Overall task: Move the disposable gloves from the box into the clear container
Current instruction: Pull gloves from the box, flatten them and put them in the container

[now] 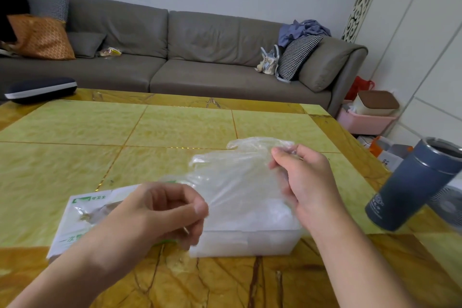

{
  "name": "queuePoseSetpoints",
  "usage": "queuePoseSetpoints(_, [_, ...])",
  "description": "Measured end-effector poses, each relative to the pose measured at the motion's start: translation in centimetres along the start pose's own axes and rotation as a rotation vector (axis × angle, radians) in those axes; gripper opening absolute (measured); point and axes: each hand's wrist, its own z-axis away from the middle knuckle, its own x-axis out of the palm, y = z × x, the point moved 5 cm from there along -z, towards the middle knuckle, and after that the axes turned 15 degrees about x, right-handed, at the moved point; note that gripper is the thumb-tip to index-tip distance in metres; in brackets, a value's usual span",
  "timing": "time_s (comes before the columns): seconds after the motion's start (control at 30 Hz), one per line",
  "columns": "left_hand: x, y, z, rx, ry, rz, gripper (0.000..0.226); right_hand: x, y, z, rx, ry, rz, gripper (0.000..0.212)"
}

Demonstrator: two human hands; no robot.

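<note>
Above the clear container [246, 240] on the desk [75, 137], I hold a thin plastic glove [235, 177] stretched between both hands. It looks feather-light, limp and slippery, so I judge the edges the best hold. My left hand [160, 212] pinches its near corner; my right hand [300, 182] pinches its far edge. Beside it lies the box [85, 217].
</note>
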Motion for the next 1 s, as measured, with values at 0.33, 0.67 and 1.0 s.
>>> queuePoseSetpoints(0.33, [5.0, 6.5, -0.7, 0.176, -0.316, -0.023, 0.017, 0.3, 1.2, 0.8, -0.120, 0.027, 0.696, 0.016])
queuePoseSetpoints(0.67, [5.9, -5.1, -6.9, -0.357, -0.399, -1.142, 0.032, 0.7, 1.8, 0.0, -0.164, 0.138, 0.938, 0.017])
queuePoseSetpoints(1.0, [5.4, -4.7, -9.1, -0.453, -0.615, -1.305, 0.052, 0.5, 1.4, -0.4, -0.139, 0.189, 1.149, 0.027])
